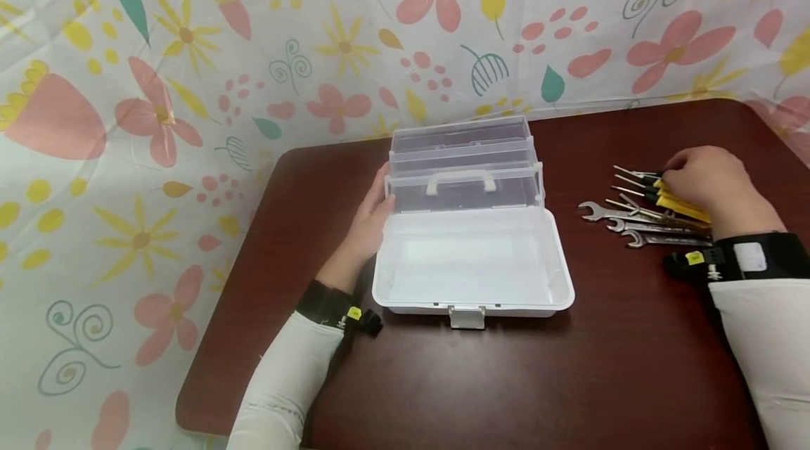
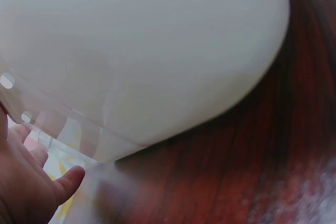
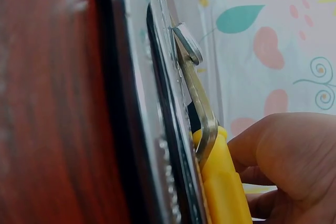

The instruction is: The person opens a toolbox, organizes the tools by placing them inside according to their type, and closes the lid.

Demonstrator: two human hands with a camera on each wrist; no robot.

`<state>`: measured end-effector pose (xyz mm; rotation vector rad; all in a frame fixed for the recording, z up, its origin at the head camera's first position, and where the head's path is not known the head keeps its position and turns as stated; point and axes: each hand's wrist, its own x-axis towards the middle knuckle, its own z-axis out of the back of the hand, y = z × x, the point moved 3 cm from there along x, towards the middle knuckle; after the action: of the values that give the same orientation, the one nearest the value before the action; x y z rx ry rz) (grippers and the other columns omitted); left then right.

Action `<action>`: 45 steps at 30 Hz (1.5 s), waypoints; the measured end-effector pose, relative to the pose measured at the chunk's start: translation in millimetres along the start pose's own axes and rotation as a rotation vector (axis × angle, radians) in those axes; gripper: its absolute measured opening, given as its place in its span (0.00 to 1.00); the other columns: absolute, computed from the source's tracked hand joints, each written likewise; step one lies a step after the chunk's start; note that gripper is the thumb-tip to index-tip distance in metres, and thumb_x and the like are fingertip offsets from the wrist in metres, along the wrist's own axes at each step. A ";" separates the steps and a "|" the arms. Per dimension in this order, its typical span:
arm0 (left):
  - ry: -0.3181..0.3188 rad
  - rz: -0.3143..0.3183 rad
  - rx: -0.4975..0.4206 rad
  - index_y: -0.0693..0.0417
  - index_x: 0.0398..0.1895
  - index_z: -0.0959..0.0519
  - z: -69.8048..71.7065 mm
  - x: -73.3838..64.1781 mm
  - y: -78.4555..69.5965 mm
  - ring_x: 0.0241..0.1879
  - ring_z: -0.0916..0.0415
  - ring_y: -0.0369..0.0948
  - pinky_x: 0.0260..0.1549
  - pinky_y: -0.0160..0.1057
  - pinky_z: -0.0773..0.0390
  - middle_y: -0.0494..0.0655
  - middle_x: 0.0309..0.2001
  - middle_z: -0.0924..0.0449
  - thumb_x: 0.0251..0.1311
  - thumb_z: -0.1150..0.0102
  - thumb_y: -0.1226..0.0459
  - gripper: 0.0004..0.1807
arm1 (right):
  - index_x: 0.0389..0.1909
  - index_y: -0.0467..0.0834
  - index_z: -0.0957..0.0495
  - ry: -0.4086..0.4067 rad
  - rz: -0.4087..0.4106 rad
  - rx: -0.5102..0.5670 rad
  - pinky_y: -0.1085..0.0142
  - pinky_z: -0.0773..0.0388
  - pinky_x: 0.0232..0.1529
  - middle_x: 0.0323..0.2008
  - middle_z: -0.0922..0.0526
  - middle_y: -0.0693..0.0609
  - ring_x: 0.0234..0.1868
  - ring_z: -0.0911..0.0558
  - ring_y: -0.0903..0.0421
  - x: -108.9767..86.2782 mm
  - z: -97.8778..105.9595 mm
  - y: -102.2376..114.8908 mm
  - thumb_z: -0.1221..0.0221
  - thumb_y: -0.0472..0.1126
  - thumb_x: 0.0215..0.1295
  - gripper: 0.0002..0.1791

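An open toolbox with a white base and a clear, tiered lid stands mid-table in the head view. At the lid's left side, my left hand touches the clear plastic with loosely extended fingers; the left wrist view has its thumb spread away from the box. My right hand is over a row of yellow-and-black screwdrivers. Its fingers curl at one screwdriver's yellow handle; the fingertips are partly hidden. Several wrenches lie just in front of the screwdrivers.
The dark red-brown table carries the box and tools. A floral curtain hangs behind it and along its left side. In the right wrist view, a bent metal key lies against the yellow handle.
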<state>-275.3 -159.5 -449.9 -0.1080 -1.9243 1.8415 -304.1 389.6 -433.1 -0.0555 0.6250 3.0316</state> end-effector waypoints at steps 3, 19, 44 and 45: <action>0.005 -0.009 0.005 0.42 0.85 0.56 -0.2 0.3 -0.5 0.72 0.46 0.71 0.67 0.75 0.41 0.60 0.81 0.49 0.81 0.66 0.68 0.34 | 0.44 0.30 0.19 -0.015 -0.007 -0.020 0.35 0.29 0.44 0.45 0.20 0.26 0.43 0.23 0.31 0.2 2.0 0.9 0.48 0.44 0.69 0.20; -0.007 0.007 -0.012 0.45 0.85 0.59 -2.2 0.1 -1.6 0.73 0.45 0.66 0.69 0.75 0.43 0.63 0.82 0.54 0.80 0.67 0.70 0.35 | 0.44 0.33 0.22 0.046 -0.133 -0.121 0.32 0.33 0.50 0.48 0.24 0.25 0.49 0.30 0.24 4.7 -2.4 -0.1 0.49 0.48 0.67 0.21; -0.014 0.004 -0.030 0.44 0.85 0.57 -4.4 0.1 -5.5 0.75 0.51 0.74 0.68 0.76 0.44 0.62 0.83 0.54 0.80 0.66 0.70 0.34 | 0.52 0.30 0.29 -0.057 -0.006 0.062 0.47 0.31 0.36 0.47 0.24 0.23 0.42 0.26 0.32 4.9 15.5 11.3 0.46 0.45 0.69 0.22; -0.017 0.004 -0.022 0.45 0.85 0.57 -4.9 -0.3 -7.4 0.76 0.51 0.73 0.69 0.76 0.45 0.62 0.83 0.54 0.80 0.66 0.70 0.34 | 0.53 0.30 0.29 -0.061 -0.001 0.071 0.49 0.31 0.34 0.48 0.24 0.23 0.42 0.26 0.32 5.2 17.1 13.4 0.45 0.46 0.70 0.23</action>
<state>-271.3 -155.8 -443.0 -0.1039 -1.9573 1.8304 -310.4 384.2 -412.3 0.0395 0.7258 2.9943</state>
